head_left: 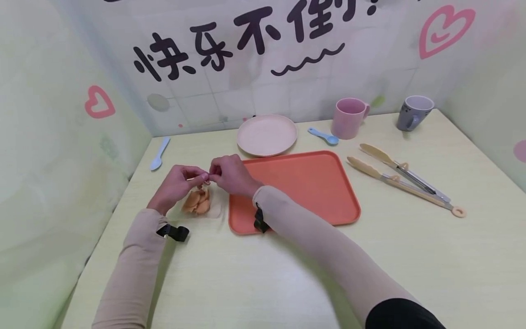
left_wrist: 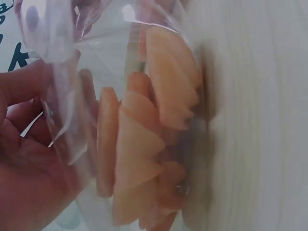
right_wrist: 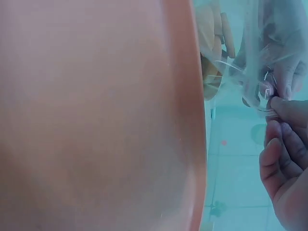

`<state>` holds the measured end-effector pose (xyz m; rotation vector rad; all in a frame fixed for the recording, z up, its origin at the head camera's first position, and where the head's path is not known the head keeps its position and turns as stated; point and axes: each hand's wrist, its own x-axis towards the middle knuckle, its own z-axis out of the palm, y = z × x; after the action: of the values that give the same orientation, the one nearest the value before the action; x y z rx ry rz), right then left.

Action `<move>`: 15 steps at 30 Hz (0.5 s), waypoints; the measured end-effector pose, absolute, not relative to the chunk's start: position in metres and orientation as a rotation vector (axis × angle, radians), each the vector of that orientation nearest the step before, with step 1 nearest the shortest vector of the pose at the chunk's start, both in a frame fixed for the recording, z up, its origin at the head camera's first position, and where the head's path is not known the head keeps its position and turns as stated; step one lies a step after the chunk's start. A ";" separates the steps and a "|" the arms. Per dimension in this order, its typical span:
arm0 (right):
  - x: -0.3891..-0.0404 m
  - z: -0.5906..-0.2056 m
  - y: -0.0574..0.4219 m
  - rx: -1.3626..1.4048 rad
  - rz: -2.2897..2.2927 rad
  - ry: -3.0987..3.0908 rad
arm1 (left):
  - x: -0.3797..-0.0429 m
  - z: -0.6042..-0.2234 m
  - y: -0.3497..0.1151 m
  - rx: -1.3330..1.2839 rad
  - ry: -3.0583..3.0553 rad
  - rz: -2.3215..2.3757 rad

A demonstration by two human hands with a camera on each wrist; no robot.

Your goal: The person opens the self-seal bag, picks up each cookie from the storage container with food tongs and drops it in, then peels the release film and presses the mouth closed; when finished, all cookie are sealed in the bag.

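Observation:
A clear plastic bag stands on the table just left of the orange tray. Inside it are several tan-orange, curved pieces with wavy edges, like chips or shells. My left hand pinches the bag's top edge between thumb and fingers. Right beside it, my right hand pinches the same edge, the fingertips of both hands meeting above the pieces. In the right wrist view, the right thumb and forefinger hold the gathered plastic. The left wrist view has the bag close up, with the left palm behind it.
Behind the tray are a pink plate, a blue measuring spoon, a pink mug and a grey-purple mug. Wooden-handled tongs lie open to the right. A light-blue spoon lies at the back left, near the wall.

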<state>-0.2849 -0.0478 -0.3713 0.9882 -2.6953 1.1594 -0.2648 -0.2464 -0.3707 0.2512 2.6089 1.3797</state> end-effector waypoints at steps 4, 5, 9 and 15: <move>-0.290 -0.370 -0.045 1.025 1.228 -2.696 | -0.267 -0.371 -0.246 0.304 2.609 1.374; -0.292 -0.370 -0.044 1.032 1.262 -2.694 | -0.268 -0.371 -0.246 0.318 2.603 1.380; -0.297 -0.372 -0.039 1.051 1.446 -2.701 | -0.269 -0.373 -0.247 0.357 2.576 1.401; -0.298 -0.373 -0.035 1.024 1.723 -2.727 | -0.266 -0.376 -0.250 0.312 2.588 1.327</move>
<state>-0.2983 -0.0354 -0.3727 1.0239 -2.7269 1.7226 -0.2663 -0.2504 -0.3761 0.3115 2.5882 1.3266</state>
